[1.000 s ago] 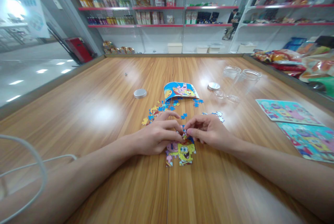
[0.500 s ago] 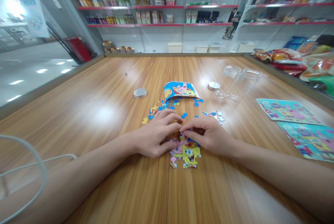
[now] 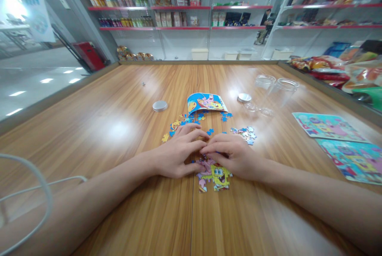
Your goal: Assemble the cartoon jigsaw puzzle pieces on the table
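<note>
A partly joined cartoon jigsaw [image 3: 216,174] lies on the wooden table [image 3: 119,128] in front of me. My left hand [image 3: 179,152] rests on its upper left edge with fingers stretched out flat. My right hand [image 3: 235,154] lies on its upper right part, fingers reaching left until the tips meet those of the left hand. Neither hand lifts a piece that I can see. Loose blue and yellow pieces [image 3: 185,120] are scattered just beyond the left hand, and a smaller heap of pieces [image 3: 244,132] sits beyond the right hand.
A printed picture card [image 3: 207,103] lies past the pieces, between two metal lids [image 3: 160,106] [image 3: 244,98]. Two clear jars [image 3: 277,88] stand at the right. Two cartoon sheets [image 3: 328,126] [image 3: 352,160] lie far right, snack bags [image 3: 328,67] behind them. A white cable [image 3: 30,192] curves at left.
A second ago both hands pinched a small piece above the jigsaw. They have since lowered onto it and flattened, and the joined part has slid slightly right and towards me.
</note>
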`<state>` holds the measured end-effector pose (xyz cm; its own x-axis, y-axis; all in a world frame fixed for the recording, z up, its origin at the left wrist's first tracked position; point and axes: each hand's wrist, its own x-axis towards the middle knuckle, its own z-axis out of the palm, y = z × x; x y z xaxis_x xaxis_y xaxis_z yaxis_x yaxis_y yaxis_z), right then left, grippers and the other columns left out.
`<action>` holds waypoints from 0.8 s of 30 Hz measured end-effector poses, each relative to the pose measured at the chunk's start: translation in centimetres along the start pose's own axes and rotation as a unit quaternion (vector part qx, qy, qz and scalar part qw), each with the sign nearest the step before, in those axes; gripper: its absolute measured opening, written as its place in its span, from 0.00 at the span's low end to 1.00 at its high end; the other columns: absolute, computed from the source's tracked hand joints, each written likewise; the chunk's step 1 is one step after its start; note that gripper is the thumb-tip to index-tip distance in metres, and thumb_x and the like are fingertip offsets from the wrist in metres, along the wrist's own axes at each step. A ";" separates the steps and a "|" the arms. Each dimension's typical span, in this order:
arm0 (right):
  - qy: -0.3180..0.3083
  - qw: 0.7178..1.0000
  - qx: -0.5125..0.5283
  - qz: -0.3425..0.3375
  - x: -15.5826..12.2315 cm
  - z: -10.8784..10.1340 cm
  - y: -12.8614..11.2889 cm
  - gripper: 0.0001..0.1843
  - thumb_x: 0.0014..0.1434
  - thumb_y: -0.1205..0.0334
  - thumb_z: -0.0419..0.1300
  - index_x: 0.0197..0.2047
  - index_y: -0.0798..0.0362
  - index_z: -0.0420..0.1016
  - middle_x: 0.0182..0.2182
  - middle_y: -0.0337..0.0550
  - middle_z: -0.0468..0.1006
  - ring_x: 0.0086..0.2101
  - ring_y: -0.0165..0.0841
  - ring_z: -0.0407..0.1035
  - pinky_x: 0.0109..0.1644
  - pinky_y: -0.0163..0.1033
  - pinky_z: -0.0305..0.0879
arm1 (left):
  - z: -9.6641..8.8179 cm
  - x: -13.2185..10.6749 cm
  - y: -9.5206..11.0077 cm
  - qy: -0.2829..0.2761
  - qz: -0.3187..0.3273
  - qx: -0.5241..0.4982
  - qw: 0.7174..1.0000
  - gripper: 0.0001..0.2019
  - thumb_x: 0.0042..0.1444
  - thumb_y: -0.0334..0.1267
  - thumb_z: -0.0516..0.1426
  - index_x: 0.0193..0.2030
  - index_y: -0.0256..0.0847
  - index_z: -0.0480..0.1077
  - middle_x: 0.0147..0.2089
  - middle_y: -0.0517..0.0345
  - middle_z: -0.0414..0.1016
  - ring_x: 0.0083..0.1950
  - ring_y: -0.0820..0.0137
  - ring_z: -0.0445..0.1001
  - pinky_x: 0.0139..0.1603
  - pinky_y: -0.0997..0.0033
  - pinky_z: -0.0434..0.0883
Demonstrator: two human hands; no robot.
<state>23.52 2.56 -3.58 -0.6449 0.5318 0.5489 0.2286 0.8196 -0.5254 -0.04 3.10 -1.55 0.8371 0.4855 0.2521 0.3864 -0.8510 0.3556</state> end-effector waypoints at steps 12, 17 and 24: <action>-0.011 1.000 -0.028 0.001 0.2 0.3 0.1 0.06 0.65 0.68 0.61 0.43 0.53 0.80 0.37 0.43 0.83 0.38 0.32 0.76 0.47 0.40 0.70 | 0.0 -0.3 -0.3 -0.006 -0.043 0.040 0.998 0.21 0.57 0.56 0.63 0.49 0.43 0.75 0.67 0.47 0.62 0.72 0.43 0.49 0.71 0.35 0.52; -0.001 1.000 -0.012 -0.006 0.2 0.4 0.2 0.05 0.65 0.69 0.62 0.42 0.55 0.80 0.36 0.44 0.83 0.39 0.33 0.76 0.46 0.39 0.70 | 0.0 -0.3 -0.4 -0.011 -0.049 0.049 0.997 0.22 0.57 0.57 0.63 0.51 0.45 0.76 0.67 0.47 0.62 0.72 0.42 0.49 0.70 0.34 0.52; 0.004 0.997 -0.018 0.076 0.1 0.1 -0.4 0.03 0.58 0.70 0.66 0.34 0.54 0.79 0.30 0.39 0.81 0.33 0.30 0.73 0.39 0.36 0.66 | -0.1 -0.3 -0.3 -0.012 -0.050 0.058 0.997 0.24 0.57 0.59 0.62 0.54 0.48 0.75 0.67 0.46 0.62 0.71 0.40 0.49 0.69 0.31 0.52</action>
<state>23.31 2.26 -3.36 -0.5945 0.6526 0.4697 0.3503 0.7360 -0.5793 -0.46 3.20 -1.63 0.8004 0.5659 0.1976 0.5102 -0.8162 0.2712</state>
